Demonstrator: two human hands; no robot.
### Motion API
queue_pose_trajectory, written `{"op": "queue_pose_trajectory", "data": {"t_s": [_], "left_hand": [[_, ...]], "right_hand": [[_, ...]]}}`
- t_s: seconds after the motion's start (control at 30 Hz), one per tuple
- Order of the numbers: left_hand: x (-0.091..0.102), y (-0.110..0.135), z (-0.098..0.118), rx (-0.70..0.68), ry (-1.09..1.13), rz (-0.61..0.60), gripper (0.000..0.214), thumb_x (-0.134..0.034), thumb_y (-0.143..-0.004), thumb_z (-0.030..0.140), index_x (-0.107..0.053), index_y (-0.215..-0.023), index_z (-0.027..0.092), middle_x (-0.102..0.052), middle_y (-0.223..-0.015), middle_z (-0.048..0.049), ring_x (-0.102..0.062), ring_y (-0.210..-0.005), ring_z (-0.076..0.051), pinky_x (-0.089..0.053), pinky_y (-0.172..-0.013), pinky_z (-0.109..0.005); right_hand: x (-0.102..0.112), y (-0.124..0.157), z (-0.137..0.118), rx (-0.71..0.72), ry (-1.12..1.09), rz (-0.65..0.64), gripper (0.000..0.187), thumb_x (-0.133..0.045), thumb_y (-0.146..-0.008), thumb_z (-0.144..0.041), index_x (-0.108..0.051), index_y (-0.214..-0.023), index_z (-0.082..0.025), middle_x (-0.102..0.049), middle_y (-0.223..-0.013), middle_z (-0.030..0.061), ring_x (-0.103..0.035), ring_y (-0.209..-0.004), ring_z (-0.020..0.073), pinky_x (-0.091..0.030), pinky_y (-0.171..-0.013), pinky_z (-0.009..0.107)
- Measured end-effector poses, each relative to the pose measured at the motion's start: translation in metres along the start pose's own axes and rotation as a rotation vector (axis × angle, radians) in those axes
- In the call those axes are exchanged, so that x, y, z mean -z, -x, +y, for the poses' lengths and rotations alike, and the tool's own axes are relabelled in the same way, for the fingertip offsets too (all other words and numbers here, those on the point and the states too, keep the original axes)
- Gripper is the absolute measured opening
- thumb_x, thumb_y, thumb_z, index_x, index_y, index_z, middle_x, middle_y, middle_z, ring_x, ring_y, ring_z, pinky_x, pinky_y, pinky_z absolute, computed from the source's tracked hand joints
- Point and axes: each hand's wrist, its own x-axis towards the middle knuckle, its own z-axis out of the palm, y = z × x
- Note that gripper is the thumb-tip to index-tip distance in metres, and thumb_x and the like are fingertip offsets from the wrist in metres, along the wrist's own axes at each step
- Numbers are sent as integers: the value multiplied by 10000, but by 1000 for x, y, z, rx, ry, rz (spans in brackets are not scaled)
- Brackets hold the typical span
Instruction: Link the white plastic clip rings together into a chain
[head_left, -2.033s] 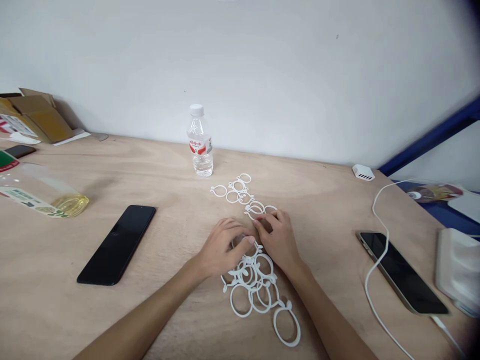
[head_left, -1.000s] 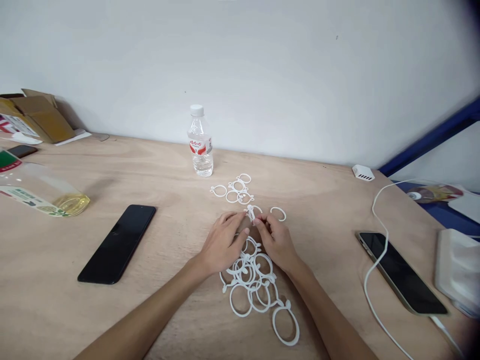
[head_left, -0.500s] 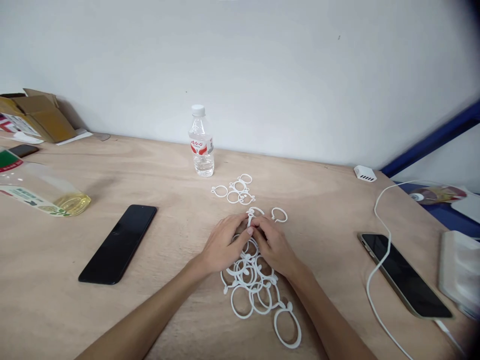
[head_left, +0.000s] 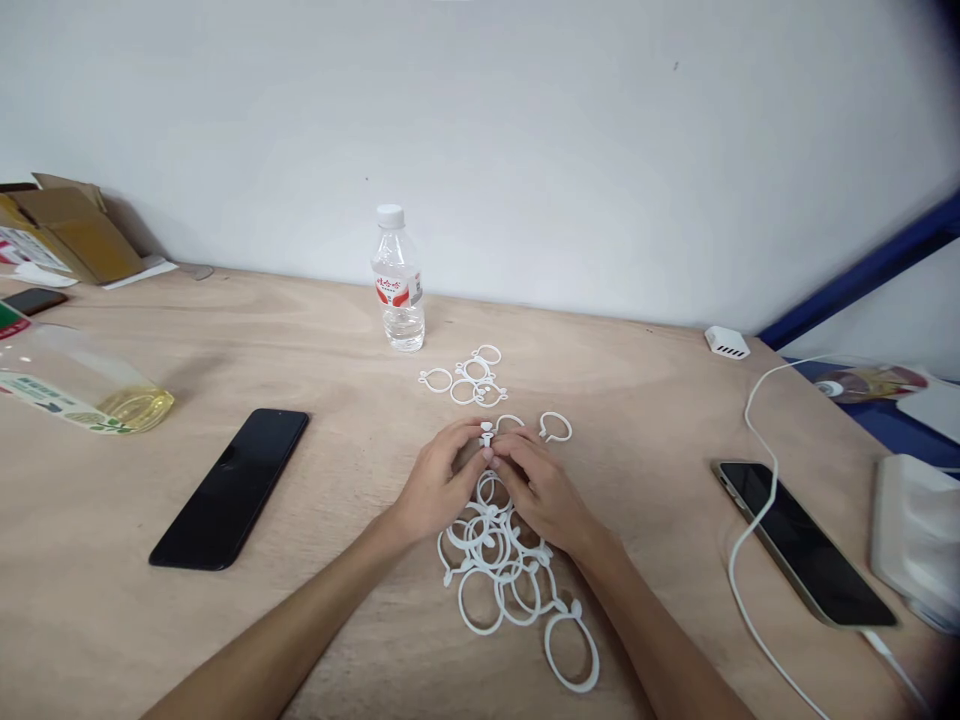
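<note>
Since two seconds ago both hands have drawn together and slid a little away from the person, off the near heap; the right hand no longer rests on the loose rings farther out. Now the left hand (head_left: 441, 478) and right hand (head_left: 541, 488) meet fingertip to fingertip, both pinched shut on one white ring (head_left: 487, 436) held just above the table (head_left: 337, 620); its small tab shows between the thumbs. The step in hand appears to be working that ring's clasp, closing or opening it. The unsorted pile of rings (head_left: 510, 585) lies under and behind the wrists; a single ring (head_left: 555, 428) sits just beyond the right fingertips, and a small cluster (head_left: 469, 378) farther out, before the water bottle (head_left: 397, 280). The next move likely calls for a firm squeeze at the tab, then setting the piece out ahead.
</note>
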Motion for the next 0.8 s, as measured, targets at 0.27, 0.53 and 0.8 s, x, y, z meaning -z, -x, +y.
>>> {"op": "queue_pose_trajectory", "data": {"t_s": [0.27,0.53,0.8], "left_hand": [[1,2,7,70,-108,99,338,-614,-811,246,-564,-1141,199,-658,-1081,-74,-616,-964,-205,-495,-868,-360],[0,5,5,-185,-244,-17,269,-506,-902,266,-628,-1127,181,-635,-1114,-107,-559,-1067,-218,-482,-941,-379],[2,5,4,-175,-252,-91,245,-473,-926,261,-626,-1098,177,-649,-1098,-96,-548,-1061,-216,-477,-945,-389]], "right_hand": [[2,5,4,-178,-76,135,264,-528,-895,-285,-580,-1147,-227,-661,-984,65,-608,-921,200,-491,-823,363],[3,-1,1,-123,-129,180,177,-534,-896,-251,-702,-946,-233,-691,-851,42,-606,-817,180,-488,-777,338],[4,3,5,-207,-177,153,156,-561,-880,-266,-702,-840,-210,-686,-793,31,-611,-750,168,-484,-704,301]]}}
